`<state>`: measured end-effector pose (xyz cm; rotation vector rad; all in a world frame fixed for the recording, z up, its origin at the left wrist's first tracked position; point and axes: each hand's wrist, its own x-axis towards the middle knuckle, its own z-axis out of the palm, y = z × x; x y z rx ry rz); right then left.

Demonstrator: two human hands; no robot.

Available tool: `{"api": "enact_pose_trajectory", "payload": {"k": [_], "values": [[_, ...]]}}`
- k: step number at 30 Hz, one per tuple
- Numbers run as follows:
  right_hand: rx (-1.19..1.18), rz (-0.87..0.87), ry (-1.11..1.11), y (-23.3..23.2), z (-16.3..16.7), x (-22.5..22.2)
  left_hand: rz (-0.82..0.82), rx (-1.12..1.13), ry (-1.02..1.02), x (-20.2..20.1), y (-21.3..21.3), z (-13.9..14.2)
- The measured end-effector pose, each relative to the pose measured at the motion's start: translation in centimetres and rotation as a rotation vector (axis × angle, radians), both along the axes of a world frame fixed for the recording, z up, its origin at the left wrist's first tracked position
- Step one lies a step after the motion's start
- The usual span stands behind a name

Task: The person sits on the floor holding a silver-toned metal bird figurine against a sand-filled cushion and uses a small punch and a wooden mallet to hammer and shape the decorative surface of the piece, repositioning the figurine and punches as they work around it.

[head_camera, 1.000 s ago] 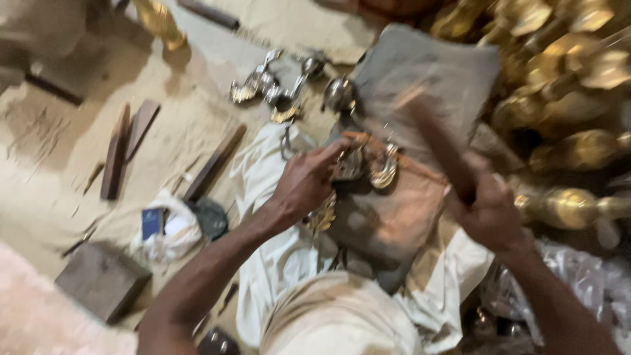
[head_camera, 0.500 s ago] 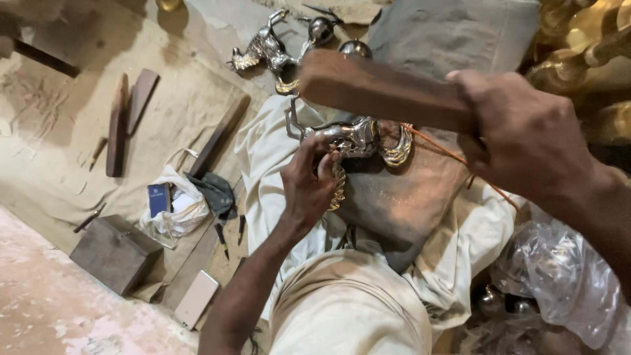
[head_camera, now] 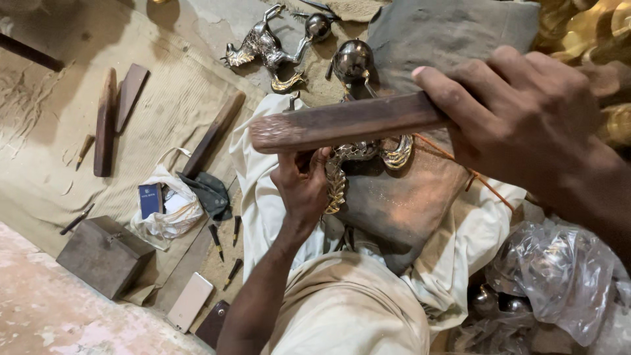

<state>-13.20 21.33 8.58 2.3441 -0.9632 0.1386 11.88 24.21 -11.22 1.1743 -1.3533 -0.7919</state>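
R hand (head_camera: 526,125) clamps wooden bat (head_camera: 342,123); L hand (head_camera: 303,187) seemingly grips brass piece (head_camera: 338,181), edge-close.

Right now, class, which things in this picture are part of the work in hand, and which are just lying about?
In use:
right hand gripping a wooden bat
left hand pinching a small tool against the brass ornament
brown cushion under the ornament

Lying about:
wooden sticks
metal bird figure
plastic bag
wooden block
phone
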Motion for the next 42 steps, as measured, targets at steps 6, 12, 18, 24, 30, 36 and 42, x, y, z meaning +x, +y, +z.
{"api": "enact_pose_trajectory", "payload": {"k": [6, 12, 18, 24, 30, 36, 42], "values": [[0.286, -0.134, -0.009, -1.4, -0.6, 2.1, 0.052, 0.051, -0.02, -0.4, 0.3, 1.0], [0.491, -0.348, 0.064, -1.8, 0.1, 2.3, -0.002, 0.089, -0.066, 0.0, -0.2, 1.1], [0.413, -0.314, -0.017, -0.8, -0.7, 1.3, -0.061, 0.06, -0.144, 0.4, -0.9, 1.3], [0.337, -0.285, -0.114, 0.7, -2.2, -0.4, -0.204, 0.044, -0.209, 1.3, -1.5, 1.4], [0.445, -0.369, -0.322, 3.0, -4.3, -1.8, -0.354, -0.038, -0.334, 1.9, -2.7, 2.1], [0.396, -0.462, -0.391, 7.7, -6.9, -3.0, -0.458, 0.032, -0.294, 2.4, -3.4, 2.8], [0.543, -0.68, -0.837, 12.9, -12.0, -4.3, -0.842, -0.016, -0.386, 2.5, -7.4, 3.9]]}}
